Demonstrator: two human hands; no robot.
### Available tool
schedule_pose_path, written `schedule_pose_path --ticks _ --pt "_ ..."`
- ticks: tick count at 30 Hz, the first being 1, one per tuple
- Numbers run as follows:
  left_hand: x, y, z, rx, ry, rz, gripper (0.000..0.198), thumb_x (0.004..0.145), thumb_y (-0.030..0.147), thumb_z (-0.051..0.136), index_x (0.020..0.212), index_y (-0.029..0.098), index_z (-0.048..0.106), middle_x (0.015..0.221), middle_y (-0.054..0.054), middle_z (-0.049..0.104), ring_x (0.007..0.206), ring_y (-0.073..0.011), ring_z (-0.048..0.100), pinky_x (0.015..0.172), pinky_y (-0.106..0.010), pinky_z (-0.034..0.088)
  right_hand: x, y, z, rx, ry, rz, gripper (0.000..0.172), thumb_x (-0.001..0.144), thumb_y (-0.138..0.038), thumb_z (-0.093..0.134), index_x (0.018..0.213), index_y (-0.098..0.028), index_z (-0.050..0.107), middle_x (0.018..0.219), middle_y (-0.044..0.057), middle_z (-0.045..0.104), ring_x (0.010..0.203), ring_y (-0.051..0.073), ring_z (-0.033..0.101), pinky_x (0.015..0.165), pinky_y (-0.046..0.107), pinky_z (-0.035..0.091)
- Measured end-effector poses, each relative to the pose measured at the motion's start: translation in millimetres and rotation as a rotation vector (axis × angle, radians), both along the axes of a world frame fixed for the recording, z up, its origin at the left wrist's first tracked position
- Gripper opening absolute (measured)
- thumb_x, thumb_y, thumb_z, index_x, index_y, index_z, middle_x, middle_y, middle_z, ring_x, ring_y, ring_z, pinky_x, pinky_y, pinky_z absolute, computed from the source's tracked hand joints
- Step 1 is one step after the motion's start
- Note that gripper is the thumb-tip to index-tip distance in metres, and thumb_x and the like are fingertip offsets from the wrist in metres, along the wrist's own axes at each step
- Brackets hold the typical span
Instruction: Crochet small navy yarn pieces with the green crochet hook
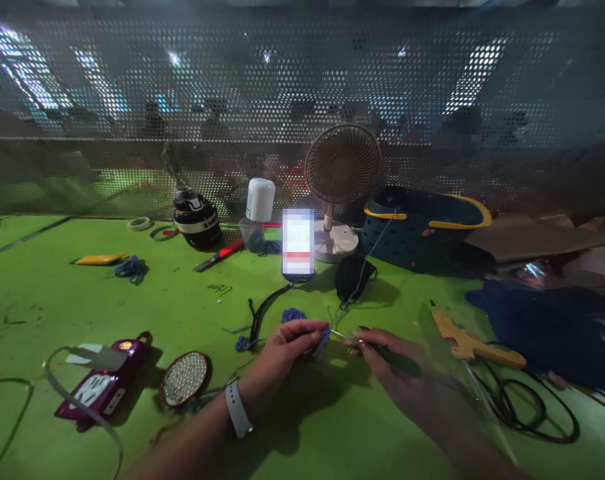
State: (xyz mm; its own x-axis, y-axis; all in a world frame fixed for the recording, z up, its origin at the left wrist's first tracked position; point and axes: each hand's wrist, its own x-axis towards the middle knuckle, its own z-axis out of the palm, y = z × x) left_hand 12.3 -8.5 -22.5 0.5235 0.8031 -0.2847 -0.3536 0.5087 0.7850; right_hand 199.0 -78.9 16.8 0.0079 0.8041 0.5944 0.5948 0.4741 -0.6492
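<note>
Between thumb and fingers, my left hand (295,341) pinches a small piece of blue-purple crochet work (324,341). My right hand (389,357) grips a crochet hook (398,361) by its dark green handle. The thin metal shaft points left, and its tip meets the crochet work. A strand of yarn (365,263) runs up from the work past a dark ball of yarn (353,280) to the dark blue basket (407,237). Just behind my left hand lies another blue crocheted piece (294,315). The hook's very tip is hidden in the stitches.
A phone (298,243) with a lit screen stands ahead, before a fan (342,167). Left are a cutter knife (219,255), a dark round bottle (197,220), a purple device (105,383) and a studded round disc (185,379). A yellow glue gun (475,343) with its cable lies right.
</note>
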Motion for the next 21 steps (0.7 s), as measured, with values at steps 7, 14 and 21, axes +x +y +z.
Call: schedule_pose_path --ticks 7,14,21 --pt "0.6 -1.5 2.3 0.001 -0.019 -0.007 0.027 0.064 0.027 0.087 0.088 0.017 0.079 0.079 -0.004 0.075 0.063 -0.0084 0.063 0.062 -0.019 0.047 0.7 -0.8 -9.1 -0.096 0.026 0.043 0.015 0.089 -0.021 0.059 0.095 -0.024 0.073 0.081 0.002 0.078 0.072 0.018 0.075 0.063 0.026 0.059" --pt "-0.6 -1.9 1.3 0.017 -0.012 -0.077 0.036 0.059 0.022 0.09 0.093 0.017 0.077 0.086 -0.004 0.076 0.068 -0.0088 0.065 0.065 -0.018 0.05 0.2 -0.9 -11.2 -0.157 0.064 0.049 0.018 0.091 -0.024 0.057 0.098 -0.025 0.074 0.08 0.003 0.076 0.071 0.018 0.073 0.06 0.027 0.058" --pt "1.5 -3.8 6.8 -0.066 0.001 -0.079 0.031 0.059 0.021 0.09 0.086 0.016 0.078 0.075 -0.002 0.075 0.056 -0.0062 0.062 0.054 -0.016 0.048 -2.9 -1.8 2.8 -0.215 0.131 0.023 0.02 0.094 -0.031 0.054 0.099 -0.027 0.073 0.088 0.003 0.076 0.077 0.018 0.073 0.07 0.029 0.061"
